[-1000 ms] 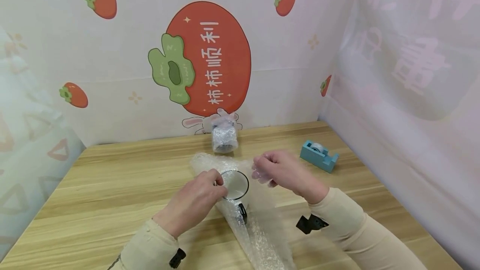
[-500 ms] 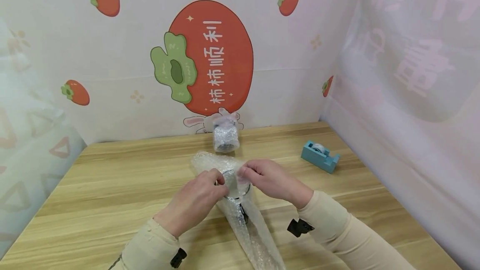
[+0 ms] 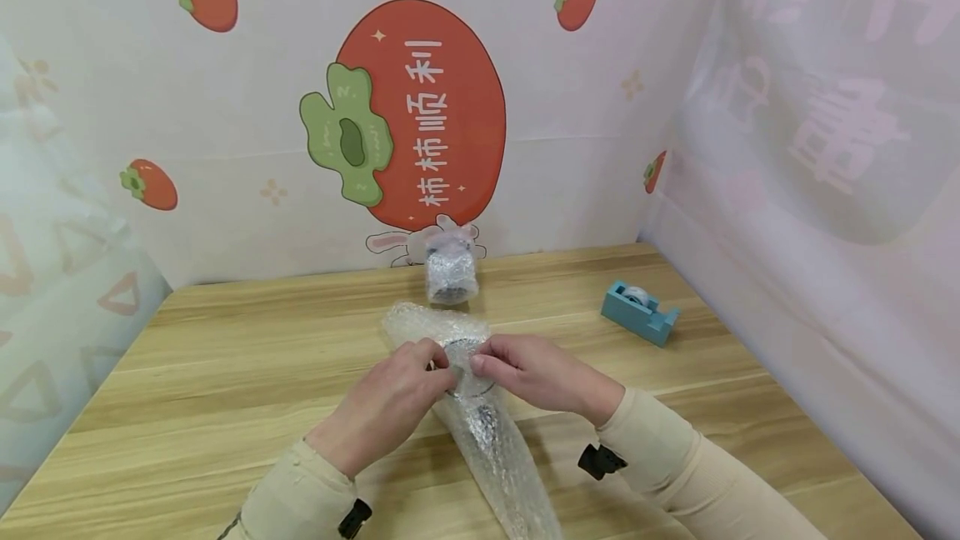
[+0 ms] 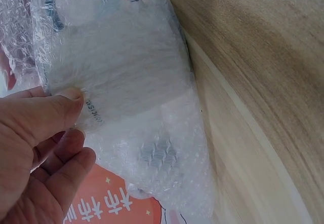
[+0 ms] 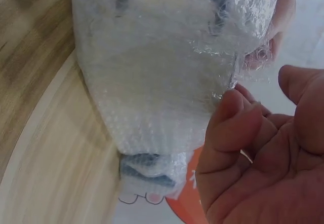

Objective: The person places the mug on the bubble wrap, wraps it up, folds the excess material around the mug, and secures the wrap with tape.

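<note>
A mug (image 4: pixel 114 72) with a dark rim and dark handle stands inside clear bubble wrap (image 3: pixel 513 473), blurred by the film in each view. At the left of its rim, my left hand (image 3: pixel 393 398) pinches the bubble wrap between thumb and forefinger. Across the mouth, my right hand (image 3: pixel 551 377) touches the film at the right side of the rim. The right wrist view shows that hand's fingers loosely bent against the wrap, the thumb apart from them. A long tail of wrap runs toward the front of the table.
Behind the mug stands another bubble-wrapped object (image 3: pixel 451 269), near the back edge of the wooden table (image 3: pixel 247 373). A blue tape dispenser (image 3: pixel 637 315) with a roll of tape sits at the right. Printed cloth walls (image 3: pixel 570 98) close off the back and sides.
My right hand has brought the loose flap of bubble wrap leftward over the mug's mouth and handle, then come down onto the rim. The left hand has stayed in place.
</note>
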Demonstrator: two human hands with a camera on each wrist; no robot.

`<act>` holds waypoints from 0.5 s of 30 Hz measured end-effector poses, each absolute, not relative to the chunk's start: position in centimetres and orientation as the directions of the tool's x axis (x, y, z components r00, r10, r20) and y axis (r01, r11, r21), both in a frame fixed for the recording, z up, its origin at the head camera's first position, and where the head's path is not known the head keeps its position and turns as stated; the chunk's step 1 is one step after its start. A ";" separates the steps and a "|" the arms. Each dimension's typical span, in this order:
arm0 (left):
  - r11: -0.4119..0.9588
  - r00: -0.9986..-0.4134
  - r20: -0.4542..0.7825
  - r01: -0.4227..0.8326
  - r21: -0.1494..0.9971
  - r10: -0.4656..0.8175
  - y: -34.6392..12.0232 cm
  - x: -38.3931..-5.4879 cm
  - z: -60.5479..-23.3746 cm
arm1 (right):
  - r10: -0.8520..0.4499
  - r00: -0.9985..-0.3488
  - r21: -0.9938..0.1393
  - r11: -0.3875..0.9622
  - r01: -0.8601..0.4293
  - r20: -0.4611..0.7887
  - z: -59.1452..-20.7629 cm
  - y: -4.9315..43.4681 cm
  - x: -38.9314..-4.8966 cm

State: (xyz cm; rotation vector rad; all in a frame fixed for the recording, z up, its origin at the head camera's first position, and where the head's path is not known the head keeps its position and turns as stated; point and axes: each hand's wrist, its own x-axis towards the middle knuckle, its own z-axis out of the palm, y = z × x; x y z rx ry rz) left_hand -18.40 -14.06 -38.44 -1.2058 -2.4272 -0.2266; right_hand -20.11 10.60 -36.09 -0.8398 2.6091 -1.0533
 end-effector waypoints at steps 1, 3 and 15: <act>0.611 -0.537 0.435 0.790 -0.039 0.723 -14.0 -18.4 -38.5 | -0.591 -0.807 -0.686 0.577 -0.442 0.023 -36.2 10.7 -20.1; 0.613 -0.539 0.434 0.789 -0.039 0.721 -14.0 -18.4 -38.5 | -0.619 -0.785 -0.676 0.568 -0.469 0.024 -36.3 10.8 -20.0; 0.629 -0.539 0.428 0.772 -0.096 0.726 -13.9 -18.5 -38.6 | -0.706 -0.707 -0.408 0.633 -0.658 0.043 -37.3 10.4 -19.4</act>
